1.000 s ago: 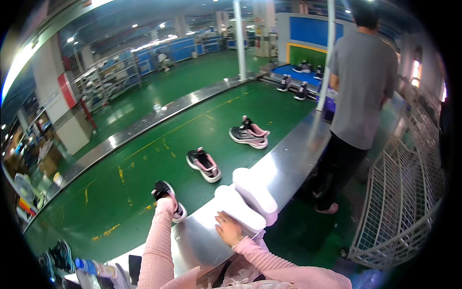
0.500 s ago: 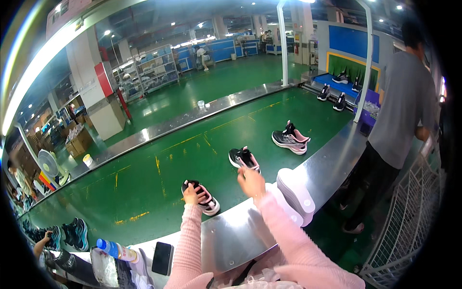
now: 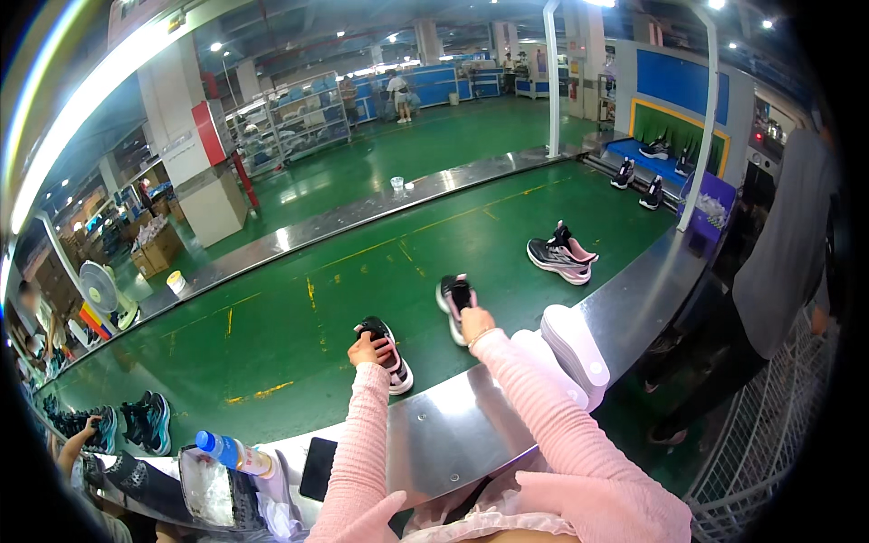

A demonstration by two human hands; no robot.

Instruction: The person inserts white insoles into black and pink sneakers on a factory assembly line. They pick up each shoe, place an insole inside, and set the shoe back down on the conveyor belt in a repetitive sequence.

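Shoes (image 3: 398,370) fill left grip (image 3: 369,347) and right grip (image 3: 476,323) by steel edge (image 3: 439,407), belt (image 3: 358,294) open beyond.

Showing black, pink and white on the near shoe (image 3: 397,370) and the far shoe (image 3: 562,260); showing black and white on the middle shoe (image 3: 447,305); spreading green over the work surface (image 3: 272,339), under broken yellow lines (image 3: 269,392); wearing ribbed pale pink on the sleeves (image 3: 365,421); shining white on the sole-shaped pieces (image 3: 577,348); pairing blue with pale yellow on the bottle (image 3: 239,455)
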